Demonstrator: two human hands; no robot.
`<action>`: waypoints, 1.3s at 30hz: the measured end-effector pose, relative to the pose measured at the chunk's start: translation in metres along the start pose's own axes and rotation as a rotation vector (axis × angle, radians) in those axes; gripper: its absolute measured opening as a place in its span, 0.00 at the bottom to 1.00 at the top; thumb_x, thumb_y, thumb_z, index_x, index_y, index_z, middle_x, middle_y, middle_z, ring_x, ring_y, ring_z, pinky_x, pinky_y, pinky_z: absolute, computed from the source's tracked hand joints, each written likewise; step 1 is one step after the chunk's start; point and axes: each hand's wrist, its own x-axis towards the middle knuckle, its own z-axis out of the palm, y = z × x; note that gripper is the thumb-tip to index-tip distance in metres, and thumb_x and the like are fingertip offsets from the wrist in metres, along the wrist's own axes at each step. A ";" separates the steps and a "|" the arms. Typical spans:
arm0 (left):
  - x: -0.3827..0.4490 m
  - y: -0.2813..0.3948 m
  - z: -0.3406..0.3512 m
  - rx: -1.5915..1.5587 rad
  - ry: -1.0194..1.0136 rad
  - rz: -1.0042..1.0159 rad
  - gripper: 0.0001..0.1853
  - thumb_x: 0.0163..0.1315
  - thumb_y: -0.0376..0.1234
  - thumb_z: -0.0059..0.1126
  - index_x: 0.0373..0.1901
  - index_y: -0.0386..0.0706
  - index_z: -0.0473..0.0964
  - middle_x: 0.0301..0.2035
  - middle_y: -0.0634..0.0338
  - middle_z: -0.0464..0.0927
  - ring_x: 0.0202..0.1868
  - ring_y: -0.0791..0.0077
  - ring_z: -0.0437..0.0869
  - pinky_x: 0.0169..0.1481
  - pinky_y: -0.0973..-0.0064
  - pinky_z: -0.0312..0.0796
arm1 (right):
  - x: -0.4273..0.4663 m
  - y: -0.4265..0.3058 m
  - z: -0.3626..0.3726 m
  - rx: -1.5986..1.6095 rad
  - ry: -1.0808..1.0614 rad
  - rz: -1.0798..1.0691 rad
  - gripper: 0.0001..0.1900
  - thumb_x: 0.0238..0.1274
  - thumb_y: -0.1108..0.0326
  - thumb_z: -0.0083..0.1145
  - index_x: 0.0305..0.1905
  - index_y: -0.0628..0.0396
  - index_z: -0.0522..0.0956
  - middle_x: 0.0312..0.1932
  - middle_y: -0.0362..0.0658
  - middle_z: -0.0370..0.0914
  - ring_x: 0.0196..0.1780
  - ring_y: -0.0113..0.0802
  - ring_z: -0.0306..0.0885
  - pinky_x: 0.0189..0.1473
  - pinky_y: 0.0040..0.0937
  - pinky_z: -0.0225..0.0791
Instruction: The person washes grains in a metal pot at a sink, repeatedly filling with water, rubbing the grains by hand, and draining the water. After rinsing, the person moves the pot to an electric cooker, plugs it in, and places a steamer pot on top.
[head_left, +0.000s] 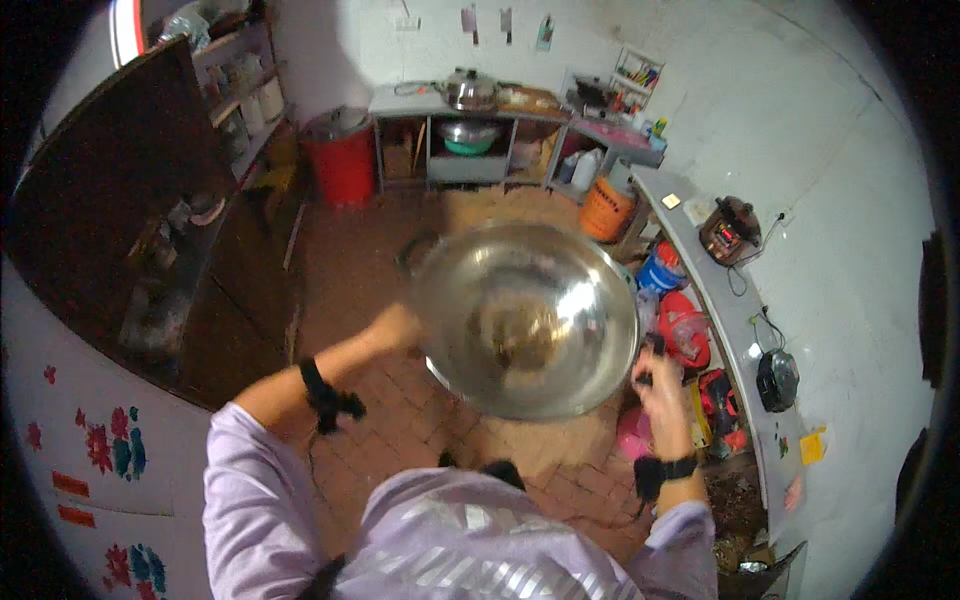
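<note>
A large round stainless steel wok (480, 360) is held up in front of me over the brick floor, its shiny inside facing up towards the camera. My left hand (399, 327) is closed at its left rim; the fingers are blurred. At the right rim my right hand (657, 375) grips a dark side handle (654, 345). Another dark handle (417, 249) sticks out at the wok's upper left. The bottom of the wok looks brownish; whether anything lies in it cannot be told. Both wrists wear black bands.
Ahead stands a counter with a lidded steel pot (471, 90) and a red bin (341, 161) beside it. A narrow shelf along the right wall bears an electric cooker (727, 231); an orange bucket (606, 210) and a blue bucket (660, 271) stand near it. A dark cabinet (247, 300) is at left.
</note>
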 end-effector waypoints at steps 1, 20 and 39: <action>0.030 -0.001 -0.025 0.079 -0.052 -0.009 0.09 0.55 0.31 0.58 0.28 0.32 0.80 0.24 0.52 0.82 0.25 0.65 0.84 0.30 0.68 0.77 | 0.039 -0.016 0.014 -0.031 -0.009 0.027 0.03 0.41 0.74 0.53 0.25 0.53 0.72 0.29 0.38 0.72 0.36 0.31 0.68 0.40 0.36 0.61; 0.487 -0.074 -0.385 -0.078 0.471 -0.075 0.07 0.50 0.29 0.58 0.29 0.36 0.78 0.24 0.52 0.79 0.28 0.63 0.82 0.31 0.66 0.72 | 0.674 -0.242 0.372 -0.127 -0.328 0.051 0.04 0.43 0.77 0.56 0.27 0.56 0.73 0.29 0.42 0.74 0.35 0.31 0.71 0.39 0.31 0.67; 0.805 -0.290 -0.485 -0.070 0.685 -0.441 0.18 0.51 0.39 0.54 0.32 0.31 0.79 0.29 0.40 0.80 0.37 0.47 0.83 0.42 0.59 0.72 | 1.053 -0.155 0.608 -0.118 -0.534 0.087 0.08 0.41 0.75 0.56 0.27 0.48 0.71 0.29 0.34 0.73 0.36 0.28 0.70 0.43 0.39 0.63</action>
